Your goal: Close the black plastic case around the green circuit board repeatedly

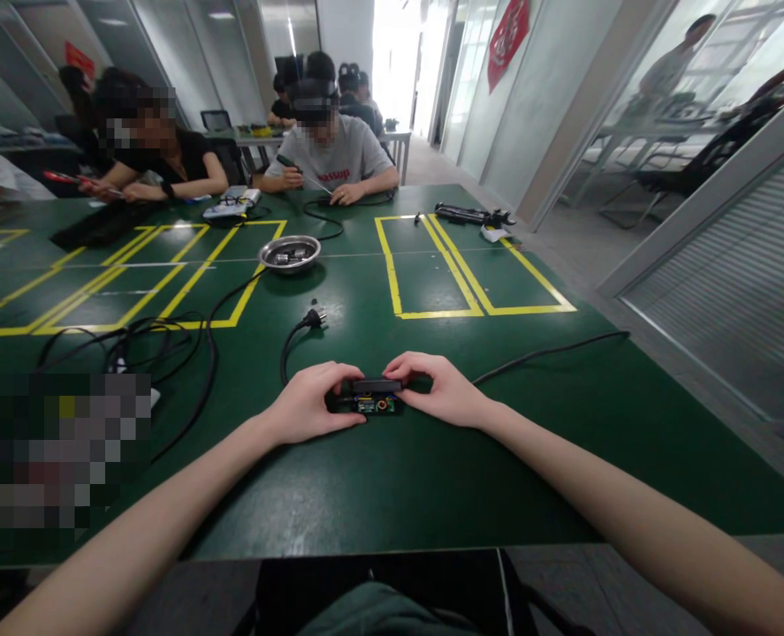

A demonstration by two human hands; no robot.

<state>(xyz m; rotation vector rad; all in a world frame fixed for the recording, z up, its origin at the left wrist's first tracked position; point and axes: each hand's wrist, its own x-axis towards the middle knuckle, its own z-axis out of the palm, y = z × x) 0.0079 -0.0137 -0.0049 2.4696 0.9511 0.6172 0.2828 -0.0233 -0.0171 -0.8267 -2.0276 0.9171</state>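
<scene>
Between my hands is an opened black power adapter, its green circuit board (376, 405) with a copper-coloured coil facing me. Just above the board sits the adapter's black plastic cover (376, 386). My left hand (312, 402) grips the adapter's left end, thumb at the board's lower edge and fingers by the cover. On the opposite side, my right hand (441, 389) pinches the cover's right end between thumb and fingers. A black cord with a plug (313, 320) comes from the left; another cord (551, 355) runs off to the right.
A metal bowl (290, 253) with small metal parts stands further back. Tangled black cables (156, 340) lie left, near a blurred-out item (60, 455). Yellow tape (437, 314) marks the green table (338, 512). Across it, a person (338, 150) holds a screwdriver (290, 163).
</scene>
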